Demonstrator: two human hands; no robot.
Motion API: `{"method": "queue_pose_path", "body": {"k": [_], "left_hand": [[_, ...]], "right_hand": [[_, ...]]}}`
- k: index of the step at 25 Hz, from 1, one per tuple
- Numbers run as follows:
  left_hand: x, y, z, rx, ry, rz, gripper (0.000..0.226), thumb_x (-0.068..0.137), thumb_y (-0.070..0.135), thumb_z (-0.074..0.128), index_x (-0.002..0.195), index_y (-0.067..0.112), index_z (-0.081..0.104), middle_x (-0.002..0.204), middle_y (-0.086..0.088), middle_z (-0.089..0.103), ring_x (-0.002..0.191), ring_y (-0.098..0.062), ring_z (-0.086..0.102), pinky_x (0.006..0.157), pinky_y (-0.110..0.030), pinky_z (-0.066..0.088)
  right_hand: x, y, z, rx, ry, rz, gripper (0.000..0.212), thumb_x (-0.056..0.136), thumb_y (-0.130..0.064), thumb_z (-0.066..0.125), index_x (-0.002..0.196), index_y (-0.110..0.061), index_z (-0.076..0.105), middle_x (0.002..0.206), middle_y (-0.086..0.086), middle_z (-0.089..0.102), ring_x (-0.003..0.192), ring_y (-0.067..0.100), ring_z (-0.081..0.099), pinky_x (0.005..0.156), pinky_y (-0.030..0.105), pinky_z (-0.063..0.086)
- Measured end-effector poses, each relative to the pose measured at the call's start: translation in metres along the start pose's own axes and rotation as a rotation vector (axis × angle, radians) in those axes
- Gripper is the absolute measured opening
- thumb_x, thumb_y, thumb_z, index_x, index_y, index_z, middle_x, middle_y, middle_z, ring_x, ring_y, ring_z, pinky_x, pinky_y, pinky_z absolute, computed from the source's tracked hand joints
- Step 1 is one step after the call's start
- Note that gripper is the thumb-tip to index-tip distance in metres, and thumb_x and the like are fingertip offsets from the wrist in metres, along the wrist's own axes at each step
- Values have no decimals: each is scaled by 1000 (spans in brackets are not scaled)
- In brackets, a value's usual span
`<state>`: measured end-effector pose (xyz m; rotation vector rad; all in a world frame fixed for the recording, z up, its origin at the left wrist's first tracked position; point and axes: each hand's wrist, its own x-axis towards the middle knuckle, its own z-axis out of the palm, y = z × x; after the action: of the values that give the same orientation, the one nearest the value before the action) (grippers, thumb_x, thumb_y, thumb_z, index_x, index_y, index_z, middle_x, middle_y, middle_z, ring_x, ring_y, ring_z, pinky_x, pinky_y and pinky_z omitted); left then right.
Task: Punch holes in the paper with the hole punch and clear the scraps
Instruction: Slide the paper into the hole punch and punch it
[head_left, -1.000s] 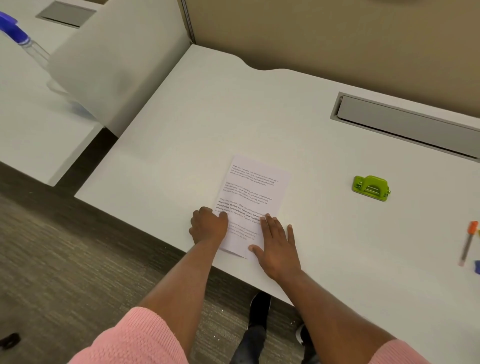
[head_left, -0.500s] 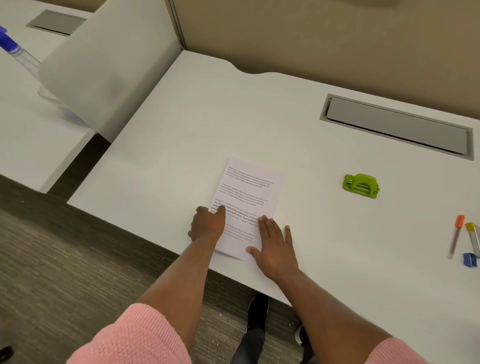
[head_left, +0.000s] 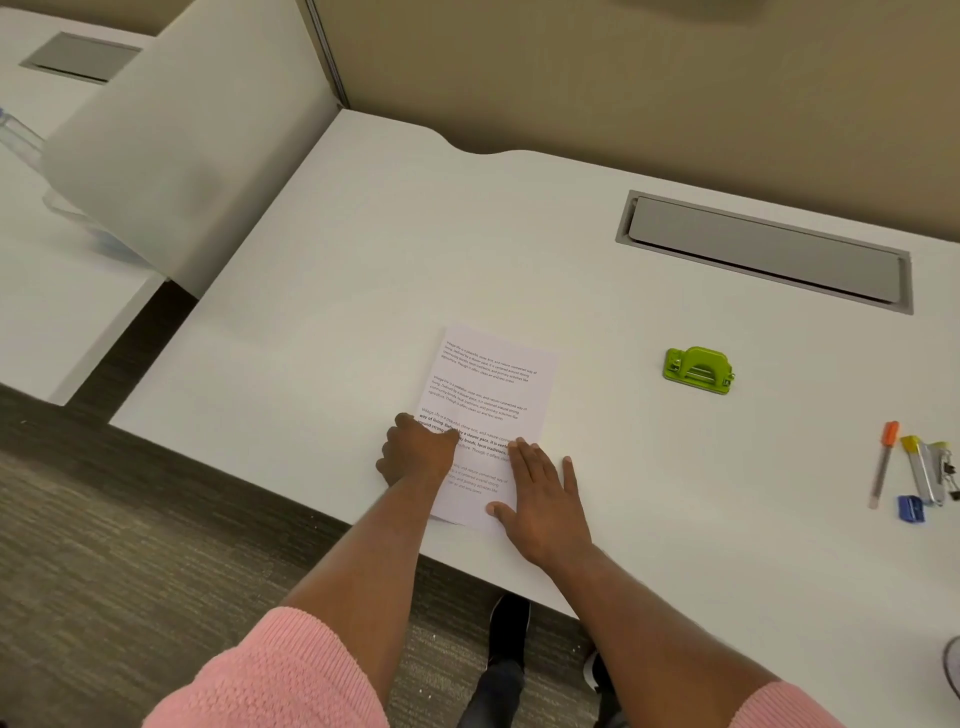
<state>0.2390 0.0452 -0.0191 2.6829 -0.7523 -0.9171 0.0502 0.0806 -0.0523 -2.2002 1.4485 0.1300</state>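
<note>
A printed sheet of paper (head_left: 493, 384) lies flat on the white desk (head_left: 353, 312), close to its front edge. My left hand (head_left: 418, 449) is curled at the sheet's left edge, with the thumb on top of the paper. My right hand (head_left: 543, 493) lies flat with spread fingers over the sheet's lower right corner and the desk beside it. The green hole punch (head_left: 698, 370) stands alone on the desk to the right of the paper, well apart from both hands. No scraps are visible.
A grey cable hatch (head_left: 763, 252) is set into the desk at the back right. An orange-capped pen (head_left: 883, 462), a blue sharpener (head_left: 910, 508) and other small stationery lie at the far right. A white divider panel (head_left: 182, 156) stands on the left.
Both hands stay on the paper in nearly the same pose. The view has shifted, bringing more of the stationery at the right into sight.
</note>
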Motion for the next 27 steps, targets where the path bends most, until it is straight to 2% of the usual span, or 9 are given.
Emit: {"method": "queue_pose_path", "body": {"k": [2,5,7,12,16,20,22,24,27], "left_hand": [[2,3,0,-8,-46,-34,56,72,47,77,110,13,54,110,-8,67,102,-33,65,97,-47,49],[3,7,-1,-48,-98,-51,31,74,38,75,79,17,52,99,-6,68,90,-31,64,93,-43,53],[1,9,0,-73,-127,-47,29,73,36,73,71,21,49,95,-6,69,86,-29,64,90,-42,55],[-6,16,2,-53,-119,3,20,72,37,69,80,22,59,91,0,69,91,-28,64,96,-44,49],[-11,23,3,-81,-134,52,38,65,39,66,99,22,66,100,-1,73,95,-29,67,94,-44,52],[-9,23,-1,-168,-180,34,49,61,37,70,105,19,56,100,-1,67,94,-29,65,91,-41,54],[-5,20,-2,-223,-177,41,45,69,34,77,105,20,53,97,1,63,92,-26,63,86,-34,51],[1,17,0,-264,-158,59,34,78,36,75,103,18,61,96,0,66,89,-25,62,79,-30,46],[6,13,3,-281,-122,93,16,88,32,64,81,17,65,83,-3,68,80,-27,59,71,-29,43]], "right_hand": [[0,2,0,-2,4,-7,84,97,-61,38,160,-22,-1,169,-3,1,155,15,-1,122,49,-12],[-1,5,-1,-5,16,-23,85,96,-61,41,160,-21,2,169,-2,6,155,16,4,122,50,-11],[-2,8,-2,-1,18,-24,85,96,-61,42,160,-21,3,168,-2,8,155,16,6,123,50,-10],[-6,13,-3,9,17,-14,86,95,-62,41,160,-22,2,169,-3,7,155,16,5,122,49,-12],[-6,14,-4,10,8,-9,85,96,-62,39,160,-22,0,169,-3,5,155,15,3,122,49,-13],[-7,17,-6,6,11,6,86,96,-62,40,160,-22,0,169,-3,5,155,15,3,122,49,-12],[-8,20,-8,1,19,14,86,96,-62,40,160,-22,-1,169,-3,4,155,16,2,122,49,-12],[-9,22,-9,6,24,17,86,96,-62,40,160,-21,-1,169,-3,4,155,16,2,122,49,-12],[-9,24,-9,12,35,21,87,95,-61,42,160,-20,1,169,-2,7,155,17,5,123,49,-9]]}}
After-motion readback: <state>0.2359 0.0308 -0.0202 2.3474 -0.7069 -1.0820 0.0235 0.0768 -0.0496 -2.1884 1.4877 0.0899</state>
